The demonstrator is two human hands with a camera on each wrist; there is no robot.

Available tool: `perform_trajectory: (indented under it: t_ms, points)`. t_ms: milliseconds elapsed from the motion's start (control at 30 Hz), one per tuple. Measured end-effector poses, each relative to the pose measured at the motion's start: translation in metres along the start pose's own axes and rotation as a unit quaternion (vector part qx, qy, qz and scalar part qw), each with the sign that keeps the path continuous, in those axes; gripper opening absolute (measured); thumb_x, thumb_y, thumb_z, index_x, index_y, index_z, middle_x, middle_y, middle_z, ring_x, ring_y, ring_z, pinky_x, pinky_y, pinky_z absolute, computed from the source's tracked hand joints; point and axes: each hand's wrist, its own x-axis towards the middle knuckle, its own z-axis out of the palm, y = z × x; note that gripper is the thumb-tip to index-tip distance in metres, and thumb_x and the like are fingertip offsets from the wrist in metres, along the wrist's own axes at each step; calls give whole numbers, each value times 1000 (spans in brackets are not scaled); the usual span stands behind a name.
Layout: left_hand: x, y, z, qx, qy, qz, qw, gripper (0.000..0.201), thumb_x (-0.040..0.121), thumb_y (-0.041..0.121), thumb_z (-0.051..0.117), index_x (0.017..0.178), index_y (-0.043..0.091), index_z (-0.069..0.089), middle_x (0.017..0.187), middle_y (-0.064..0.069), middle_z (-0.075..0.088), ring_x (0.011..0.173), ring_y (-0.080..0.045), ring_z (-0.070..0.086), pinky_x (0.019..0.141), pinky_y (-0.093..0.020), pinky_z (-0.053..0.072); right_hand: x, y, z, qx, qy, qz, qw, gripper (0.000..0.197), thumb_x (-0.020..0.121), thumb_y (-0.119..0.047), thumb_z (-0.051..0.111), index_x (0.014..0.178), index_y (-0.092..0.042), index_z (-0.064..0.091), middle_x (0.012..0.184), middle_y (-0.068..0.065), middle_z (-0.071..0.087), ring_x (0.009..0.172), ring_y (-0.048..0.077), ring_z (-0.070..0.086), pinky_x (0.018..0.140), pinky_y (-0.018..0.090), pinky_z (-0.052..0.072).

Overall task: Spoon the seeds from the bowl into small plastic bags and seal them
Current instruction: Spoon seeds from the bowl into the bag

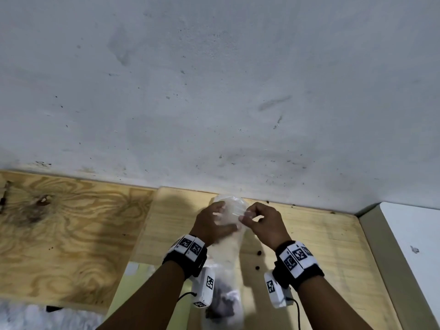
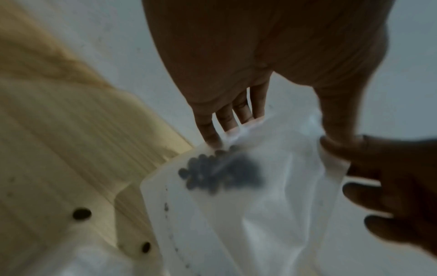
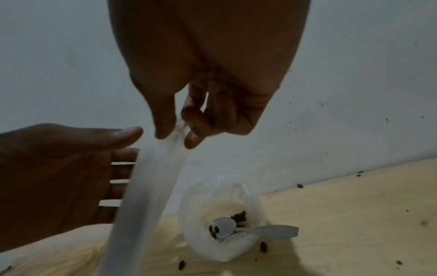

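Note:
I hold a clear plastic bag (image 1: 229, 252) up above the wooden table (image 1: 321, 246). It hangs long and narrow, with a clump of dark seeds (image 1: 222, 303) at its bottom, also seen through the plastic in the left wrist view (image 2: 222, 173). My right hand (image 1: 245, 216) pinches the bag's top between thumb and fingertips (image 3: 191, 138). My left hand (image 1: 220, 221) lies flat beside it, fingers (image 3: 120, 168) straight behind the plastic and thumb stretched out. On the table behind stands a second clear plastic holder (image 3: 250, 205), bag or bowl I cannot tell, with a white spoon (image 3: 264, 230) and seeds inside.
Loose seeds (image 1: 259, 252) lie scattered on the table under my hands and along the grey wall (image 1: 214, 91). A knotted plywood board (image 1: 59, 234) adjoins on the left, a white surface (image 1: 414, 229) on the right. A yellow-green sheet (image 1: 128, 291) shows below my left forearm.

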Motion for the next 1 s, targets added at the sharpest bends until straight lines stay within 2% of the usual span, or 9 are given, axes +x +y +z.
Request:
perform_trajectory:
  t_ms: [133, 267, 400, 567, 700, 767, 867, 933, 1000]
  points:
    - [2, 6, -2, -93, 90, -18, 991, 14, 80, 14, 77, 83, 13, 63, 80, -2, 63, 71, -16, 61, 60, -12, 49, -1, -2, -4, 42, 59, -14, 997, 28, 76, -9, 80, 89, -29, 64, 84, -3, 68, 78, 8, 63, 69, 27, 51]
    - [0, 8, -1, -143, 73, -28, 987, 15, 84, 9, 72, 73, 11, 63, 72, 2, 63, 67, -10, 58, 58, -13, 46, 0, 1, -1, 107, 67, 27, 992, 35, 77, -11, 80, 101, -35, 69, 82, 2, 62, 81, 20, 66, 73, 33, 57]
    - [0, 5, 2, -129, 37, -32, 990, 25, 86, 25, 71, 84, 1, 70, 83, -10, 73, 72, -13, 64, 68, -26, 52, 0, 0, 0, 156, 39, 45, 986, 22, 76, -3, 81, 92, -17, 74, 82, 6, 66, 78, 17, 64, 67, 20, 51]
    - [-5, 12, 7, -150, 39, -32, 987, 18, 85, 25, 72, 85, 6, 74, 80, -10, 75, 67, -16, 70, 62, -25, 56, -4, -7, -6, 221, -27, 96, 970, 11, 78, -5, 80, 74, -7, 70, 53, -9, 62, 43, 1, 52, 45, 12, 40]
    - [-6, 15, 8, -137, 34, -25, 990, 18, 86, 27, 71, 84, 9, 74, 75, -9, 75, 70, -22, 72, 66, -29, 56, 2, -3, -7, 188, -45, 102, 976, 14, 76, -12, 83, 72, -4, 72, 68, 3, 70, 61, 14, 63, 56, 19, 45]
    - [-6, 15, 8, -137, 27, -28, 990, 18, 86, 28, 71, 83, 11, 74, 73, -8, 75, 70, -21, 72, 68, -29, 54, 3, -3, -6, 181, -50, 104, 977, 16, 76, -12, 83, 68, -7, 70, 66, 2, 69, 61, 16, 61, 53, 18, 44]
    - [-8, 15, 7, -159, 24, -32, 986, 18, 86, 29, 70, 83, 12, 75, 74, -8, 76, 74, -23, 73, 73, -34, 55, 1, -8, -7, 194, -38, 107, 974, 18, 75, -10, 83, 68, -4, 68, 62, 2, 64, 56, 15, 56, 47, 16, 40]
    - [-10, 15, 4, -201, 21, -49, 978, 20, 89, 29, 67, 84, 12, 75, 80, -10, 76, 80, -29, 73, 79, -41, 55, -1, -9, -10, 209, -18, 123, 970, 23, 74, -14, 85, 64, -9, 64, 53, -2, 54, 43, 10, 44, 42, 17, 31]
    - [-12, 15, -1, -227, 19, -60, 972, 20, 91, 26, 65, 83, 11, 76, 83, -14, 75, 82, -30, 72, 83, -44, 53, 0, -7, -15, 214, -11, 151, 965, 29, 73, -23, 86, 65, -14, 59, 51, -6, 48, 41, 9, 30, 46, 20, 22]
